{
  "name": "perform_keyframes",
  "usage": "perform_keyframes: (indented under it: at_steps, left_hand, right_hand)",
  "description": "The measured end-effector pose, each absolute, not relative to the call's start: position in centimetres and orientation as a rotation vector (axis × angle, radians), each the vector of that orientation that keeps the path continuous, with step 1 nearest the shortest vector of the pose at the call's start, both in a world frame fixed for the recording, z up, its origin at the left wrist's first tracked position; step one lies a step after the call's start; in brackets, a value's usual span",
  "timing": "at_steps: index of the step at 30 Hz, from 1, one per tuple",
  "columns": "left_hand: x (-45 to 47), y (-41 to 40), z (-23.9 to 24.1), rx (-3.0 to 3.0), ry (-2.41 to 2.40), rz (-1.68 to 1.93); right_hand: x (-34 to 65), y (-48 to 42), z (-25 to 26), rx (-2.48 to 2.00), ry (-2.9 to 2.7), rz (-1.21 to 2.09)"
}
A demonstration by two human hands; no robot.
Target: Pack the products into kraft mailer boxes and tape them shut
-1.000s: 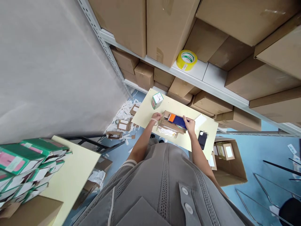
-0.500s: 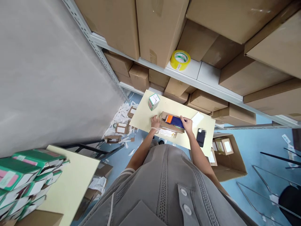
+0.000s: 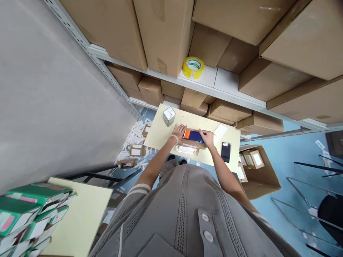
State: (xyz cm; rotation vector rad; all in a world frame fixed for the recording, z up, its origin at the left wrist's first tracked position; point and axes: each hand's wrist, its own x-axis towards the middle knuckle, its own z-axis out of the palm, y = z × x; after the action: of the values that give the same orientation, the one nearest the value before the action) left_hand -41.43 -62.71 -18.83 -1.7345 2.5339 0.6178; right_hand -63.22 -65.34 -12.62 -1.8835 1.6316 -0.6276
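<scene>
A flat blue and orange packet (image 3: 193, 135) lies in an open brown cardboard box (image 3: 192, 143) on a small pale yellow table (image 3: 160, 132). My left hand (image 3: 179, 131) rests flat, fingers spread, on the box's left end beside the orange end of the packet. My right hand (image 3: 207, 137) is curled over the packet's right end, fingers closed on it. A clear plastic bag (image 3: 187, 151) lies at the table's near edge below the box.
A small green and white box (image 3: 169, 116), a white card (image 3: 220, 131) and a black phone (image 3: 225, 151) share the table. Shelves of cardboard boxes and a yellow tape roll (image 3: 193, 67) rise behind. Paper scraps litter the floor left; an open carton (image 3: 264, 176) stands right. Green boxes (image 3: 24, 210) stack near left.
My left hand has opened and laid flat on the box's left end. My right hand has slid along the packet, pressing it lower into the box. The camera has tilted slightly.
</scene>
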Motion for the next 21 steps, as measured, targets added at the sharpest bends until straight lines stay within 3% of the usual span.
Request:
perform_keyframes:
  at_steps: [8, 16, 21]
  left_hand:
    - [-41.1, -62.1, -19.2, -1.740, 2.529, 0.649]
    - [-40.9, -62.4, -19.9, -1.764, 2.547, 0.687]
    - [-41.0, -62.5, -20.3, -1.755, 2.536, 0.629]
  right_hand:
    - [-65.1, -66.5, -10.8, -2.052, 1.689, -0.538]
    - [-80.0, -66.1, -7.7, -2.028, 1.852, -0.518]
    - [-82.6, -65.6, -7.7, -2.193, 2.016, -0.250]
